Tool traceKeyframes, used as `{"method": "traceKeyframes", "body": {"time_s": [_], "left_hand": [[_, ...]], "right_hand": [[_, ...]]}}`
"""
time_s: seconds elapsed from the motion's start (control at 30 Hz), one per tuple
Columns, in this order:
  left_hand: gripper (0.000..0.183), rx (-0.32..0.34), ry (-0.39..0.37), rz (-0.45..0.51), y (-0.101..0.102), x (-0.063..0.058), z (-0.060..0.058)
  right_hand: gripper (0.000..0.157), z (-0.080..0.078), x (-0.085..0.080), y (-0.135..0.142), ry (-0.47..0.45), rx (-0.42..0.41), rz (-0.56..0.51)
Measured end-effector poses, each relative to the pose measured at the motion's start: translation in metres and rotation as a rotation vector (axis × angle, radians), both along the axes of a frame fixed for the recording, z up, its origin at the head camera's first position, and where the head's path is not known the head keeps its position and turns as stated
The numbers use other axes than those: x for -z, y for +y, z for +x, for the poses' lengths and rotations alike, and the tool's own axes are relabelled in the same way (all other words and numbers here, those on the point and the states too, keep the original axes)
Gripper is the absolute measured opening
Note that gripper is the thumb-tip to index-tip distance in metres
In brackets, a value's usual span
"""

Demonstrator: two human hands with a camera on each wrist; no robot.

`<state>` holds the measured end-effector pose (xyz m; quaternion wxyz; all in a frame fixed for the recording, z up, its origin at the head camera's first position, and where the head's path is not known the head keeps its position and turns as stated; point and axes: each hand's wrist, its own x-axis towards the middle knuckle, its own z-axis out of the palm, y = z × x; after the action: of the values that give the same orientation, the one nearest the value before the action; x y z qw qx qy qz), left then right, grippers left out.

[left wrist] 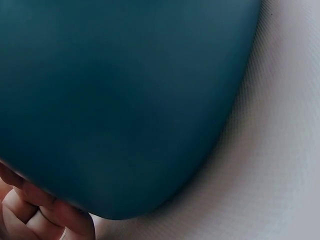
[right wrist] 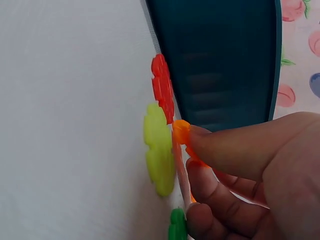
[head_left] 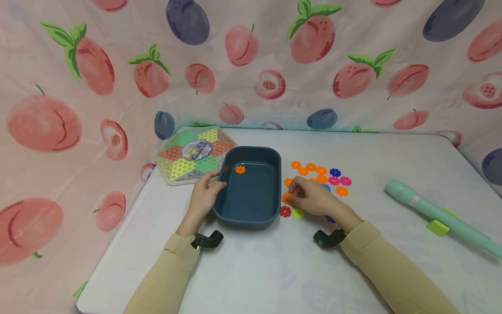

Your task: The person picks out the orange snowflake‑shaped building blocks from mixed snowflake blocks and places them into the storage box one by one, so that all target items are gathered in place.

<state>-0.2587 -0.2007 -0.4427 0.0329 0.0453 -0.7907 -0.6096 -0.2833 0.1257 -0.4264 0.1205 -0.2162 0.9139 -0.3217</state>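
Note:
A dark blue plastic tub [head_left: 249,225] stands on the table with one orange snowflake disc [head_left: 240,169] inside. At its left side my left hand [head_left: 203,194] holds the wall, thumb by the rim; the left wrist view shows curled fingers [left wrist: 37,205] against the outside. My right hand [head_left: 315,197], just right of the tub, pinches an orange snowflake disc [right wrist: 181,132] between thumb and fingers. Below that hand lie a red disc [head_left: 285,211] and a yellow-green disc [head_left: 298,213]. A green disc [right wrist: 177,226] shows in the right wrist view.
Several more discs, orange [head_left: 310,167], pink [head_left: 345,181] and dark blue [head_left: 335,172], lie beyond my right hand. A hexagonal star-patterned board game [head_left: 211,163] sits behind the tub's left side. Far right lies a mint-green tube-shaped object [head_left: 427,210]. Fruit-print cloth [head_left: 282,109] hangs behind.

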Motion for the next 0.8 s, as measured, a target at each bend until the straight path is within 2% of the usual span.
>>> {"method": "traceKeyframes", "body": {"time_s": [0.3, 0.6, 0.8], "left_hand": [[0.047, -0.009, -0.002, -0.01, 0.001, -0.002, 0.002], [0.048, 0.005, 0.002, 0.018, 0.0, -0.002, 0.002], [0.048, 0.006, 0.007, 0.023, 0.0, -0.001, 0.002]], "right_hand": [[0.019, -0.002, 0.002, 0.002, -0.005, -0.009, -0.033], [0.007, -0.005, 0.003, 0.005, -0.034, -0.023, -0.064], [0.013, -0.011, -0.005, 0.009, -0.052, 0.011, -0.099]]}}
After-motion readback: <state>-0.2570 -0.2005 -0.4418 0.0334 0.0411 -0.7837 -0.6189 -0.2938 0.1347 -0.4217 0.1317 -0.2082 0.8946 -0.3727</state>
